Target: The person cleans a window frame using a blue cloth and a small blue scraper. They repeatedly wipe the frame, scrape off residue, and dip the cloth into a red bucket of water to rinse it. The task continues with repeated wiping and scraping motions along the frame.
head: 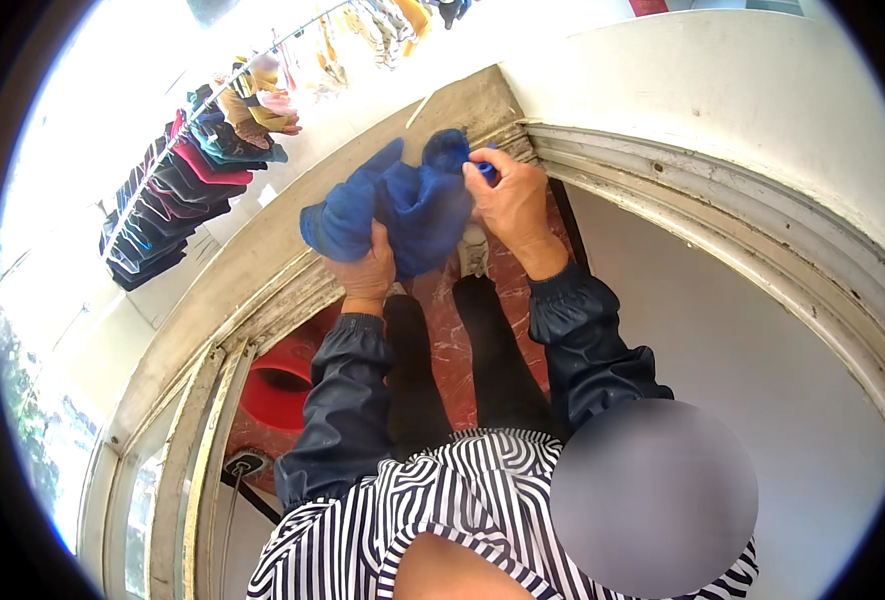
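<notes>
A bunched blue cloth (pixel 420 199) hangs in front of me over the window sill and frame. My left hand (pixel 364 266) grips its lower left part, with the thumb on top and the other fingers mostly hidden. My right hand (pixel 514 199) pinches a small blue object (pixel 487 172) with a round end, at the cloth's right edge. Most of that object is covered by the fingers, so I cannot tell exactly what it is. A rounded blue piece (pixel 446 150) lies against the sill, just left of the right hand's fingertips.
The worn sill (pixel 472 105) meets dirty window tracks (pixel 660 169) on the right. Sliding window frames (pixel 202 450) stand at the left. Clothes (pixel 180 184) hang on a rail outside. Below are a red basin (pixel 277 390) and a red marbled floor (pixel 442 337).
</notes>
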### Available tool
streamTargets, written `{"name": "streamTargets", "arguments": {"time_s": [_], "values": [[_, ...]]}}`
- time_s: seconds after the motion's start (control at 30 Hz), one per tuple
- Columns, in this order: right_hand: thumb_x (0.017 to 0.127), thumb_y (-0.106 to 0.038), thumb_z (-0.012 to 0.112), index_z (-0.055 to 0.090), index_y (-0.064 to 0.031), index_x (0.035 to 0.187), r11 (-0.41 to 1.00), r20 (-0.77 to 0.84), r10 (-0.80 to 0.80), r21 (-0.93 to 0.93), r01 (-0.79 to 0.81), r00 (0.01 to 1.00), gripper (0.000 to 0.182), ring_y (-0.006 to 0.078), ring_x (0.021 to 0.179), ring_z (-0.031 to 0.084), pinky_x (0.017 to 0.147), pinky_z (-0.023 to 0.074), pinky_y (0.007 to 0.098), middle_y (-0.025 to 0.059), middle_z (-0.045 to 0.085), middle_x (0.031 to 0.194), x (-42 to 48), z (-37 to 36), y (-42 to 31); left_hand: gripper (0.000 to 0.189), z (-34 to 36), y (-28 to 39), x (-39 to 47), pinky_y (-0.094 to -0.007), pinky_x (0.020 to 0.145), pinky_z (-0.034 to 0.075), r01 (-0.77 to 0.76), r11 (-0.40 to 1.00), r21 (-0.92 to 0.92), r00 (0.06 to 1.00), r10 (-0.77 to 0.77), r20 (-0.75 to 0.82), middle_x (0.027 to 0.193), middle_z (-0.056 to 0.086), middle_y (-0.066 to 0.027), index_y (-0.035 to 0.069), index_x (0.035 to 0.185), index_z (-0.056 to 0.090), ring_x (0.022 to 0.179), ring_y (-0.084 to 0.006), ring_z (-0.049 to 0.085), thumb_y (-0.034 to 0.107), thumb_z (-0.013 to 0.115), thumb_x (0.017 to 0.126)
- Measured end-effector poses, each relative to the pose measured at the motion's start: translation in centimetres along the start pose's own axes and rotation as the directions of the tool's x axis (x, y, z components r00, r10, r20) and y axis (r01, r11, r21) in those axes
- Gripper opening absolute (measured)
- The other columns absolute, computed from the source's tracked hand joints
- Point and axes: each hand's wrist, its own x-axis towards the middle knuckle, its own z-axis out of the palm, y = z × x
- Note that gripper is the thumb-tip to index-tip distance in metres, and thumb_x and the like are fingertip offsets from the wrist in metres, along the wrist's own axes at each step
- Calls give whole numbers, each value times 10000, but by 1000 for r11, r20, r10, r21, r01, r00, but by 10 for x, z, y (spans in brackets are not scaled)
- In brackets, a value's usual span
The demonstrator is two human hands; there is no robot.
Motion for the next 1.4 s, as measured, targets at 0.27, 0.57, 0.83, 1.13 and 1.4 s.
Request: {"name": "streamTargets", "arguments": {"time_s": [0.27,0.57,0.83,1.13,1.4], "values": [[815,-148,670,696,-27,924,996,51,-9,90,5,999,165,212,595,671,576,512,317,157,645,653,-28,-1,18,242,1,-3,0,-430,824,473,-35,999,40,999,35,2,986,657,-138,74,1011,674,909,-371,613,118,641,775],[836,-153,598,677,-20,1015,988,-220,-82,-143,51,972,237,314,659,677,617,528,372,192,664,730,-11,-33,32,236,3,-4,-7,-431,895,450,22,998,57,998,-25,58,1032,664,-146,76,1045,680,984,-362,613,123,632,819],[907,-125,568,693,-36,985,952,-12,-19,306,22,1000,172,79,523,588,482,463,233,15,581,633,-41,-43,17,221,-1,-1,2,-423,880,458,-75,996,40,997,75,-6,1029,668,-144,81,1032,679,977,-354,615,115,628,820],[893,-238,600,700,-122,942,856,101,-383,-335,394,918,161,361,755,662,656,516,442,160,687,825,-34,-13,18,217,-19,33,0,-413,860,460,125,972,-198,992,-129,-8,990,654,-138,70,1005,667,958,-347,596,47,624,794],[890,-162,609,693,-41,970,835,-59,-433,-401,376,899,168,347,784,677,695,533,398,176,696,877,-23,-23,46,503,24,50,-33,-447,814,501,191,978,-86,981,-186,61,1018,604,-235,36,1166,587,926,-398,617,148,747,703]]}}
